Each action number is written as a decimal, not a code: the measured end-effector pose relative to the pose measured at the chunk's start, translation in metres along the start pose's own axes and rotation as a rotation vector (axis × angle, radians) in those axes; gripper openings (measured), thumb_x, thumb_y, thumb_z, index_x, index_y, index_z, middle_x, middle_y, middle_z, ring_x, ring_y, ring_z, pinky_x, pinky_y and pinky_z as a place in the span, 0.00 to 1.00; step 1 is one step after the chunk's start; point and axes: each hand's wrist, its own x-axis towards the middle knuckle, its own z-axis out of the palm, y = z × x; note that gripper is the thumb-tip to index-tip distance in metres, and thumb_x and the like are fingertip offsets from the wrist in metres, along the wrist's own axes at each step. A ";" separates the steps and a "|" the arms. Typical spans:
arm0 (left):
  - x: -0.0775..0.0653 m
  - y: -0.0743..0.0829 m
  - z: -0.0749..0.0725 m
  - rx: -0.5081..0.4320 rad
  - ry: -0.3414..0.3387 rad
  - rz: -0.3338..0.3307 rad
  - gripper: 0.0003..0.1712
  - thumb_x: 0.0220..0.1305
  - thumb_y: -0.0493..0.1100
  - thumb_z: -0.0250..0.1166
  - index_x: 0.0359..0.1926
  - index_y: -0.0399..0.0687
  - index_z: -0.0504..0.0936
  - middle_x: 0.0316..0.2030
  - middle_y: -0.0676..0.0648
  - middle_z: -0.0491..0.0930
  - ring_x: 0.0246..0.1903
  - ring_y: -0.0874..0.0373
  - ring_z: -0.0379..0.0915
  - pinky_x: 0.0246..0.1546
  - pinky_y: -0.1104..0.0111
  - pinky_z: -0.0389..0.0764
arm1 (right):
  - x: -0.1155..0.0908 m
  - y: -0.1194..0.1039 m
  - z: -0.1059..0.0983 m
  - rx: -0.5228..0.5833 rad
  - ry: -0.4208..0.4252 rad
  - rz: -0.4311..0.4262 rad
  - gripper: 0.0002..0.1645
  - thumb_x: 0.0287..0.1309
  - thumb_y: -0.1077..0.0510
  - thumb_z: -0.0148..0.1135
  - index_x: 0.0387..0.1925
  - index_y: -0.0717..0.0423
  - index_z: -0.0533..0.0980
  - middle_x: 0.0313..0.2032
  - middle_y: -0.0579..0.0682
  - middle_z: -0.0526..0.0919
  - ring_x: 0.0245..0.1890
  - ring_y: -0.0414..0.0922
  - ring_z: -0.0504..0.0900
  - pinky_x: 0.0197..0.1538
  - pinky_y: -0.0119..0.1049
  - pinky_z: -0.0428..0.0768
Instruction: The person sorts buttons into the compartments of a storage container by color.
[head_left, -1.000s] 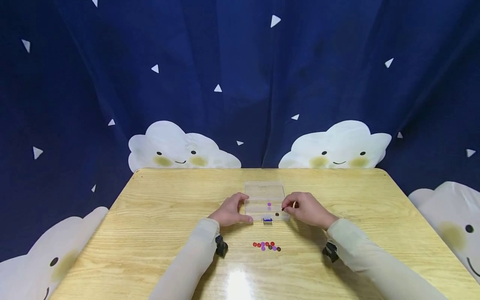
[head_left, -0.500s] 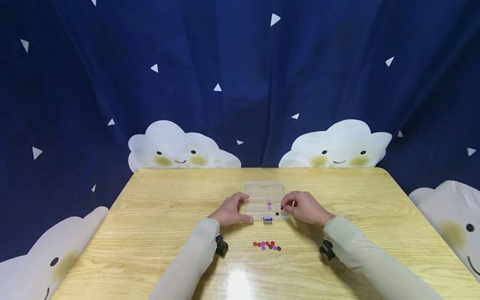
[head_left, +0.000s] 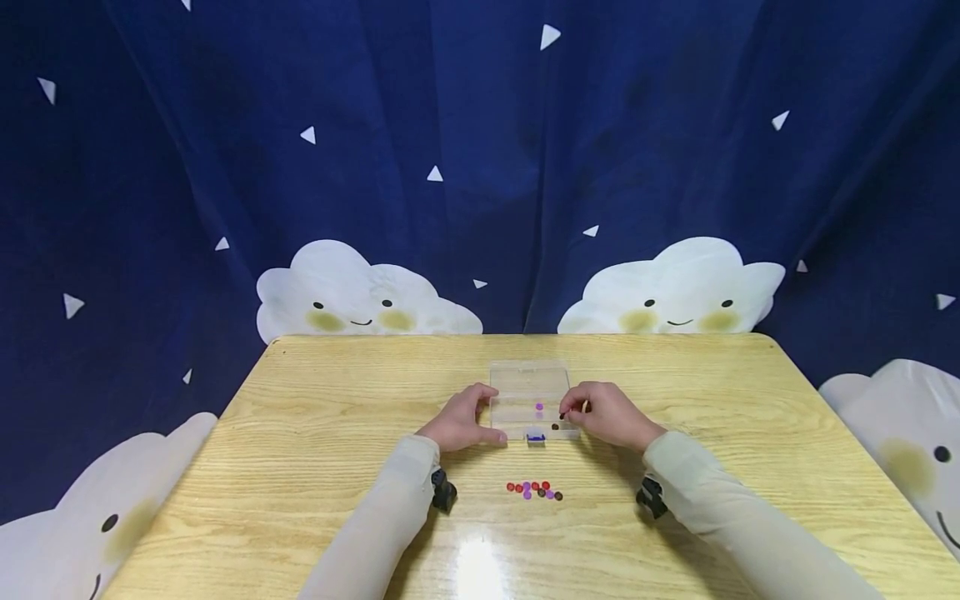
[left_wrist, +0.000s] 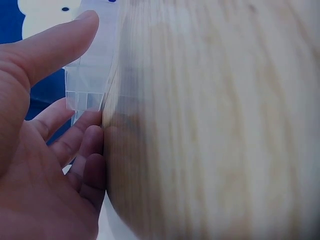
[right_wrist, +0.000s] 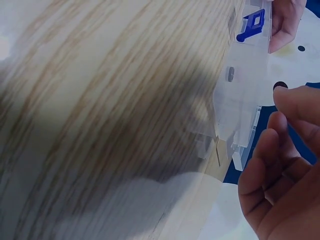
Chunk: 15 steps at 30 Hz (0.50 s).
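Observation:
A clear plastic box [head_left: 517,423] with a blue latch [head_left: 536,437] lies with its lid [head_left: 530,381] raised at the back. My left hand [head_left: 459,421] grips the box's left end, thumb at the front and fingers round the side. Between thumb and index finger, my right hand [head_left: 613,417] pinches a small dark round disc [right_wrist: 280,85], held over the box's right part. Inside the box are a purple disc [head_left: 539,407] and a dark disc [head_left: 555,427]. The right hand's other fingers curl loosely beside the box's right end.
Several red, purple and dark discs [head_left: 536,487] lie loose on the wooden table [head_left: 330,433], in front of the box. Behind the table hangs a dark blue curtain [head_left: 480,150] with white clouds. A black wrist camera [head_left: 443,491] sits on the left forearm.
My right hand has shifted slightly left over the box with the dark disc still pinched. The left hand keeps its place at the box's left end.

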 end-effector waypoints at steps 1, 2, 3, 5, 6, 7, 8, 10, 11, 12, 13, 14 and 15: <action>0.000 0.000 0.000 0.001 0.002 -0.002 0.47 0.50 0.48 0.79 0.69 0.47 0.67 0.64 0.42 0.71 0.59 0.49 0.68 0.65 0.54 0.69 | 0.000 0.000 0.000 -0.002 0.000 0.000 0.09 0.55 0.69 0.62 0.29 0.53 0.84 0.26 0.43 0.81 0.27 0.34 0.71 0.32 0.27 0.73; -0.001 -0.001 -0.001 0.003 0.003 -0.004 0.46 0.51 0.48 0.79 0.69 0.48 0.67 0.64 0.42 0.71 0.59 0.49 0.68 0.65 0.54 0.69 | 0.001 -0.001 0.001 -0.003 -0.001 0.001 0.09 0.56 0.69 0.62 0.29 0.52 0.84 0.26 0.43 0.81 0.27 0.34 0.71 0.32 0.27 0.73; -0.001 -0.001 -0.001 0.007 0.004 -0.005 0.46 0.51 0.48 0.79 0.69 0.48 0.67 0.64 0.42 0.71 0.58 0.49 0.68 0.65 0.54 0.69 | 0.001 -0.001 0.001 -0.001 -0.003 0.000 0.09 0.56 0.68 0.62 0.30 0.52 0.84 0.26 0.43 0.81 0.27 0.34 0.71 0.32 0.28 0.72; -0.001 -0.001 -0.001 0.012 0.003 -0.004 0.46 0.51 0.48 0.79 0.69 0.48 0.67 0.63 0.42 0.72 0.57 0.50 0.68 0.64 0.55 0.70 | 0.001 0.000 0.002 -0.002 -0.009 0.002 0.09 0.57 0.68 0.63 0.30 0.52 0.84 0.27 0.43 0.81 0.27 0.34 0.71 0.32 0.28 0.72; -0.001 0.000 -0.001 0.017 0.003 -0.002 0.46 0.51 0.49 0.79 0.69 0.48 0.67 0.62 0.43 0.72 0.56 0.51 0.68 0.63 0.56 0.70 | 0.001 0.000 0.002 -0.001 -0.011 0.003 0.09 0.57 0.68 0.63 0.30 0.52 0.84 0.27 0.43 0.81 0.27 0.35 0.71 0.33 0.28 0.72; -0.002 0.000 -0.001 0.019 0.003 0.002 0.46 0.51 0.49 0.79 0.69 0.48 0.67 0.62 0.43 0.72 0.55 0.51 0.68 0.62 0.56 0.70 | 0.001 0.001 0.002 -0.002 -0.011 0.004 0.09 0.57 0.67 0.63 0.30 0.51 0.84 0.27 0.43 0.81 0.27 0.35 0.71 0.33 0.28 0.72; -0.002 0.001 -0.001 0.021 0.001 0.006 0.47 0.51 0.49 0.79 0.69 0.48 0.67 0.61 0.43 0.72 0.54 0.52 0.68 0.61 0.56 0.70 | 0.001 0.002 0.003 -0.003 -0.013 0.005 0.09 0.57 0.67 0.64 0.30 0.51 0.84 0.27 0.43 0.81 0.27 0.35 0.71 0.33 0.28 0.72; -0.002 0.002 -0.001 0.022 -0.004 0.011 0.47 0.51 0.49 0.79 0.69 0.47 0.67 0.60 0.44 0.72 0.52 0.52 0.67 0.59 0.57 0.71 | 0.001 0.003 0.003 -0.008 -0.013 0.005 0.09 0.57 0.67 0.64 0.30 0.51 0.84 0.27 0.43 0.81 0.27 0.35 0.71 0.33 0.28 0.73; -0.002 0.003 -0.001 0.023 -0.004 0.013 0.47 0.51 0.49 0.79 0.69 0.47 0.67 0.60 0.44 0.72 0.52 0.52 0.67 0.58 0.57 0.71 | 0.001 0.003 0.004 -0.009 -0.014 0.003 0.08 0.57 0.67 0.64 0.30 0.51 0.84 0.27 0.43 0.81 0.27 0.34 0.71 0.32 0.28 0.73; -0.002 0.003 -0.001 0.026 -0.004 0.012 0.47 0.51 0.49 0.78 0.69 0.47 0.67 0.59 0.44 0.72 0.51 0.53 0.67 0.58 0.58 0.71 | 0.001 0.004 0.004 -0.009 -0.015 0.001 0.08 0.57 0.67 0.64 0.30 0.51 0.84 0.27 0.43 0.81 0.27 0.34 0.71 0.32 0.28 0.73; -0.002 0.003 -0.002 0.026 -0.004 0.011 0.47 0.51 0.49 0.78 0.69 0.47 0.67 0.60 0.44 0.72 0.51 0.53 0.66 0.58 0.58 0.71 | 0.002 0.004 0.004 -0.010 -0.018 0.001 0.08 0.57 0.67 0.64 0.30 0.51 0.84 0.27 0.43 0.81 0.27 0.34 0.71 0.32 0.27 0.73; -0.002 0.003 -0.002 0.028 -0.004 0.008 0.46 0.51 0.49 0.78 0.69 0.48 0.67 0.60 0.44 0.72 0.52 0.53 0.66 0.58 0.58 0.71 | 0.002 0.003 0.004 -0.010 -0.021 0.001 0.08 0.57 0.67 0.64 0.30 0.51 0.84 0.27 0.43 0.81 0.27 0.34 0.71 0.32 0.27 0.73; -0.002 0.003 -0.002 0.029 -0.003 0.005 0.46 0.51 0.49 0.78 0.69 0.48 0.67 0.60 0.44 0.72 0.51 0.53 0.66 0.58 0.58 0.71 | 0.003 0.003 0.004 -0.008 -0.025 0.000 0.08 0.57 0.67 0.64 0.30 0.52 0.84 0.27 0.43 0.81 0.27 0.34 0.71 0.32 0.27 0.72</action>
